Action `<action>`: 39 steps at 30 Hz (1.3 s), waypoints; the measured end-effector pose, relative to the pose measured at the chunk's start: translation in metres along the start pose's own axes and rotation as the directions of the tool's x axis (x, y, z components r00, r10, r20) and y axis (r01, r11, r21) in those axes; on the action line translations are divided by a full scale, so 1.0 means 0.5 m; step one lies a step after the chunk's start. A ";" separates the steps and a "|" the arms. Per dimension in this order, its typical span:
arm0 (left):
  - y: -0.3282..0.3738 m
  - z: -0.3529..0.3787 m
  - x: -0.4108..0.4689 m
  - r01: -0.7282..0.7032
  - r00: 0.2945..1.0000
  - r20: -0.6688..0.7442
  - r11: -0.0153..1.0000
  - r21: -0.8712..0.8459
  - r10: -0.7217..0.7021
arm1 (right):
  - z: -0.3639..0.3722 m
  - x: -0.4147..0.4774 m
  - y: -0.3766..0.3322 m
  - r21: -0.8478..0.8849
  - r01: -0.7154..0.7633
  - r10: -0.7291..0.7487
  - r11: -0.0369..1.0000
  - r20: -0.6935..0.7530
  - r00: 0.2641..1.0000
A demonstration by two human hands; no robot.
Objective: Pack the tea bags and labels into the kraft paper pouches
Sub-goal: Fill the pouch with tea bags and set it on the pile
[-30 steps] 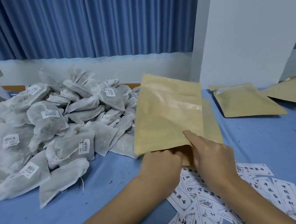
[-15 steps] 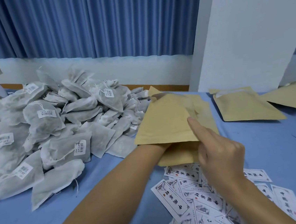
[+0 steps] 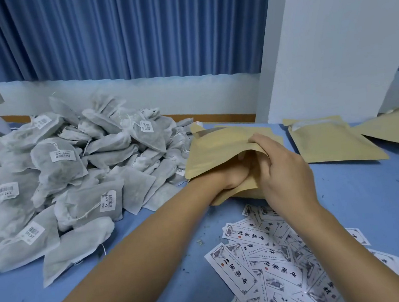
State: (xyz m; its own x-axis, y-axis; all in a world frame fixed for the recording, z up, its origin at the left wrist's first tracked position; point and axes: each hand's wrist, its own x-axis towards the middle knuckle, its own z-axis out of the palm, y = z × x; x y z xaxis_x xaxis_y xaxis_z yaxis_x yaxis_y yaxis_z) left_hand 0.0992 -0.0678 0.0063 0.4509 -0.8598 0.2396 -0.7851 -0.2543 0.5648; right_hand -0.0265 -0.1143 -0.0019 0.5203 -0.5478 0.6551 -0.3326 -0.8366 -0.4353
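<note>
Since half a second ago the right hand (image 3: pixel 284 174) has come up from pointing at the kraft pouch (image 3: pixel 218 149) and now curls its fingers (image 3: pixel 259 142) over the upper lip of the pouch's mouth, lifting that lip, while the left hand (image 3: pixel 234 175) has stayed pushed in through the opening. The left wrist and the heel of the hand show at the mouth, but the fingers are hidden inside the paper, so whether they are curled or straight cannot be told. The pouch lies nearly flat in the middle of the worktop (image 3: pixel 371 206), towards its far edge, with the mouth facing the person. Touching its left side is the heap of grey tea bags (image 3: pixel 73 178), many with white barcode stickers, which fills the left half of the worktop up to its far edge. Just nearer than the pouch, a loose spread of printed labels (image 3: pixel 267 266) runs down to the near edge, right of centre. A second pouch (image 3: pixel 328 142) lies flat to the right, and a third pouch (image 3: pixel 398 127) sits towards the far right corner. Beyond the far edge hang a blue curtain (image 3: pixel 131 30) and a white wall (image 3: pixel 329 38).
</note>
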 end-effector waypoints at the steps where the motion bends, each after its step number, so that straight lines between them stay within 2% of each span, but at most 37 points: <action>1: -0.001 0.001 -0.005 -0.002 1.000 -0.022 1.000 0.001 0.002 | 0.001 0.003 0.004 -0.001 -0.025 0.025 1.000 0.017 1.000; 4: 0.012 0.004 -0.054 -0.098 0.992 0.078 0.994 -0.040 0.101 | -0.002 0.008 0.016 -0.021 -0.094 0.095 0.995 0.102 0.990; 6: 0.008 0.019 -0.106 -0.158 0.980 0.126 0.987 0.010 0.156 | -0.004 0.010 0.020 -0.037 -0.128 0.132 0.991 0.122 0.984; 9: -0.016 0.049 -0.178 -0.283 0.959 0.074 0.927 0.245 0.274 | -0.003 0.009 0.020 -0.049 -0.153 0.159 0.987 0.149 0.976; 10: -0.022 0.055 -0.197 -0.325 0.944 0.034 0.906 0.271 0.329 | -0.002 0.007 0.019 -0.061 -0.147 0.155 0.987 0.160 0.975; 12: -0.038 0.059 -0.224 -0.373 0.921 -0.036 0.903 0.213 0.388 | -0.001 0.005 0.017 -0.094 -0.112 0.128 0.989 0.189 0.974; 14: -0.063 0.059 -0.230 -0.384 0.919 -0.032 0.911 0.149 0.393 | 0.001 0.003 0.013 -0.134 -0.059 0.092 0.989 0.253 0.963; 17: -0.090 0.048 -0.228 -0.377 0.917 0.150 0.926 0.020 0.370 | 0.005 -0.005 0.003 -0.195 0.008 0.065 0.981 0.363 0.929; 21: -0.101 0.044 -0.228 -0.287 0.908 0.316 0.958 -0.014 0.277 | 0.010 -0.017 -0.003 -0.249 0.063 0.041 0.967 0.393 0.919; 24: -0.099 0.049 -0.227 -0.241 0.920 0.309 0.969 -0.046 0.243 | 0.009 -0.015 -0.001 -0.264 0.061 0.049 0.962 0.391 0.919; 29: -0.093 0.061 -0.232 -0.208 0.957 0.197 0.977 -0.047 0.213 | 0.008 -0.016 -0.003 -0.274 0.070 0.043 0.959 0.386 0.921; 33: -0.092 0.070 -0.230 -0.277 0.934 0.251 0.959 0.060 0.254 | 0.008 -0.013 0.004 -0.271 0.063 0.048 0.961 0.385 0.921; 37: -0.082 0.071 -0.228 -0.382 0.917 0.209 0.895 0.229 0.338 | 0.013 -0.010 0.011 -0.294 0.069 0.047 0.953 0.371 0.928; 39: -0.080 0.075 -0.234 -0.408 0.911 0.187 0.875 0.261 0.369 | 0.015 -0.010 0.013 -0.297 0.078 0.039 0.952 0.368 0.929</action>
State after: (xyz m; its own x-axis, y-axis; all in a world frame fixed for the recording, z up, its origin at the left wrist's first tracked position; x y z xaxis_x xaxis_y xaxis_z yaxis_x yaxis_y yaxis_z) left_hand 0.0618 0.0263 -0.0738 0.0416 -0.9595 0.2786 -0.9816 0.0128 0.1907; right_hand -0.0253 -0.1172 -0.0125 0.7598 -0.5381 0.3650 -0.5097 -0.8414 -0.1794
